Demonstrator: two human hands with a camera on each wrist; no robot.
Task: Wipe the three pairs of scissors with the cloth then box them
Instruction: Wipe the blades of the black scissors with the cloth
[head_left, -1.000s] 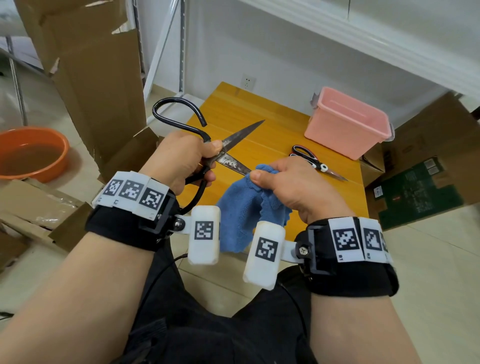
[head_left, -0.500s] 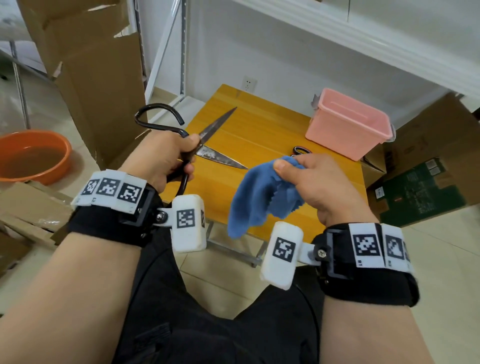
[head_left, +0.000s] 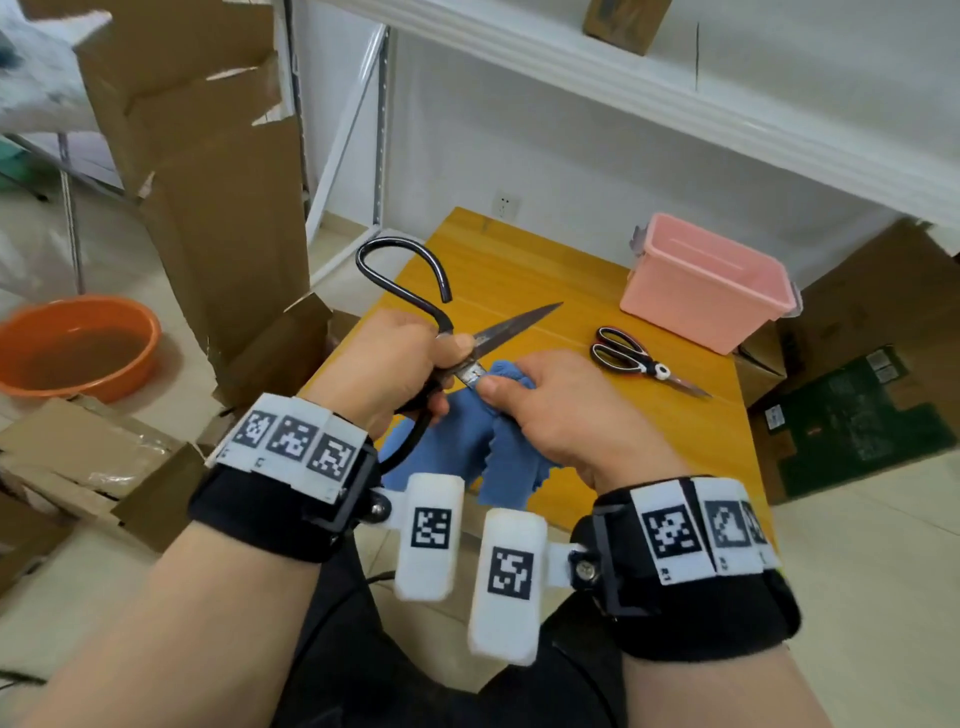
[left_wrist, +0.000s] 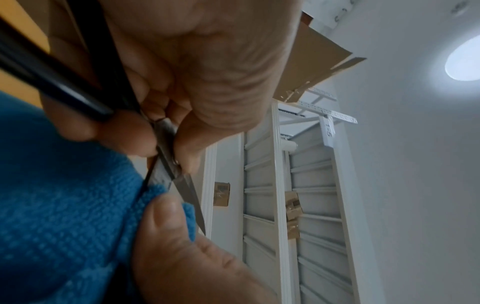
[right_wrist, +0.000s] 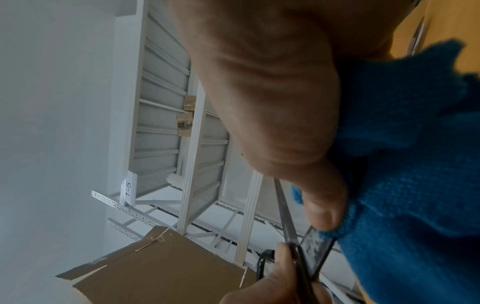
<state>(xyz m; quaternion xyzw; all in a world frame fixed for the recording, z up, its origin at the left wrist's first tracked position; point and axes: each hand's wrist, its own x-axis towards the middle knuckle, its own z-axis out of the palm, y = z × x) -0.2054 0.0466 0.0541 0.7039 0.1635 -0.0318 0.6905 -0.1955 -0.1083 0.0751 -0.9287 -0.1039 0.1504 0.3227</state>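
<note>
The left hand (head_left: 387, 364) is curled tight round the big scissors (head_left: 470, 345), held up over the near edge of the bench (head_left: 524, 270), blades spread and the top one pointing away to the right. The right hand (head_left: 561, 410) pinches the blue cloth (head_left: 483, 457) onto the lower blade. Small scissors (head_left: 641, 364) lie on the bench near the pink box (head_left: 701, 291); a shelf tag (left_wrist: 329, 130) reads "1-5".

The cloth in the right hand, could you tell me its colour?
Blue cloth; head view shows it best.
</note>
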